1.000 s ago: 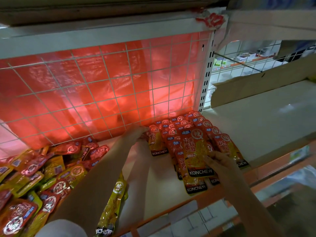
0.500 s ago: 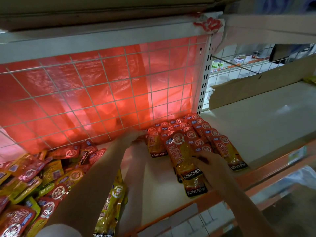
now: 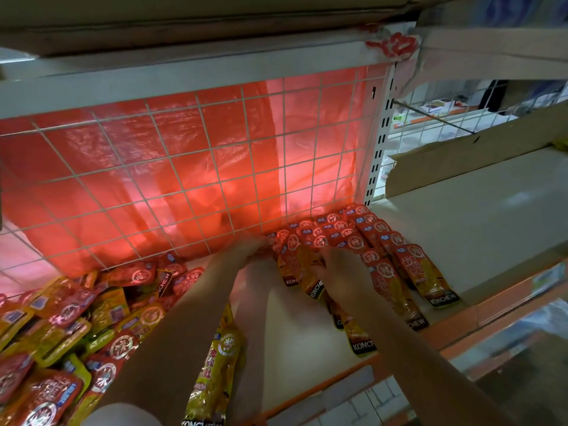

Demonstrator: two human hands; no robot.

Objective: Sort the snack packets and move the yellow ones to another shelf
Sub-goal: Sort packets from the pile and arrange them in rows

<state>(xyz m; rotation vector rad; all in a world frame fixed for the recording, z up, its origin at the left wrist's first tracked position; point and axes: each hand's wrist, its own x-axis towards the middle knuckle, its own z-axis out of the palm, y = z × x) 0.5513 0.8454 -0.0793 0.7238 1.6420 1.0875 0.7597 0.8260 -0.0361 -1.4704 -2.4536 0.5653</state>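
Note:
A row of overlapping red-and-yellow snack packets (image 3: 387, 259) marked KONCHEW lies at the back right of the white shelf (image 3: 295, 339). My left hand (image 3: 247, 248) reaches to the row's left end, fingers curled against the packets there. My right hand (image 3: 341, 272) rests on top of the row, pressing a yellow packet (image 3: 312, 279) into it. A loose pile of mixed red and yellow packets (image 3: 76, 327) fills the shelf's left side. One yellow packet (image 3: 219, 367) lies by the front edge under my left forearm.
A white wire grid backed by red plastic (image 3: 184, 179) closes the rear. A perforated upright (image 3: 378, 149) divides this bay from the neighbouring pale shelf (image 3: 467, 219), which holds a cardboard strip (image 3: 479, 158). An orange rail (image 3: 461, 321) runs along the front edge.
My right hand has carried the yellow packet back from the front of the row and laid it onto the row. My left hand stays at the row's left end.

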